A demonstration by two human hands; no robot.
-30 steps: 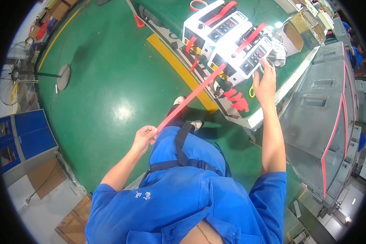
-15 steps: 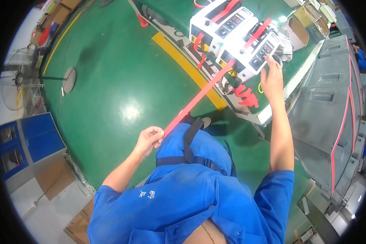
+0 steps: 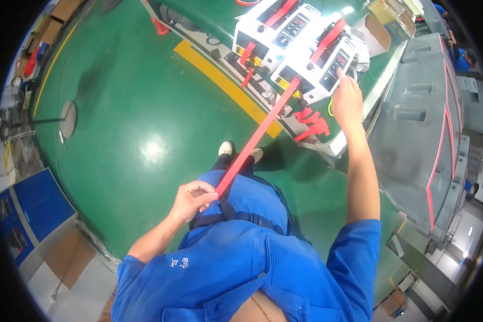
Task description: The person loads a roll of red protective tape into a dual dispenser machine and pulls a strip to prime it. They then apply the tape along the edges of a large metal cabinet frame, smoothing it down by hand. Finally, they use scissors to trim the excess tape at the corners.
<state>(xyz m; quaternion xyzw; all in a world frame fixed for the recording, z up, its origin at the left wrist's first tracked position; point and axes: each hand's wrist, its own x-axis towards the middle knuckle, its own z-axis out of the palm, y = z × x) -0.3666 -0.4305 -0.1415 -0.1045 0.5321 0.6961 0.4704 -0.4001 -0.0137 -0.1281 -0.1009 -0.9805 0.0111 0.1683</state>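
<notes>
Green bench (image 3: 385, 80) carried two white dispensers (image 3: 319, 75) along its left edge; red tape (image 3: 257, 138) ran off that edge from the nearer one, tip pinched in left hand (image 3: 193, 199). Right hand (image 3: 349, 102): index out at panel (image 3: 342, 56), other fingers unclear; red scraps (image 3: 317, 129) cluttered near corner.

Markings stand on the near white machine (image 3: 314, 72): its dark control panel (image 3: 336, 67) bears small red lit digits and pale marks, and its front carries a yellow label (image 3: 284, 83) with fine print — too small to read. Beyond it to the left, the other white machine (image 3: 268, 38) has a similar panel (image 3: 292, 31) and yellow front label (image 3: 257, 61). Well on the wearer's side of the near white machine, white characters are stitched on the blue shirt (image 3: 222, 271).
</notes>
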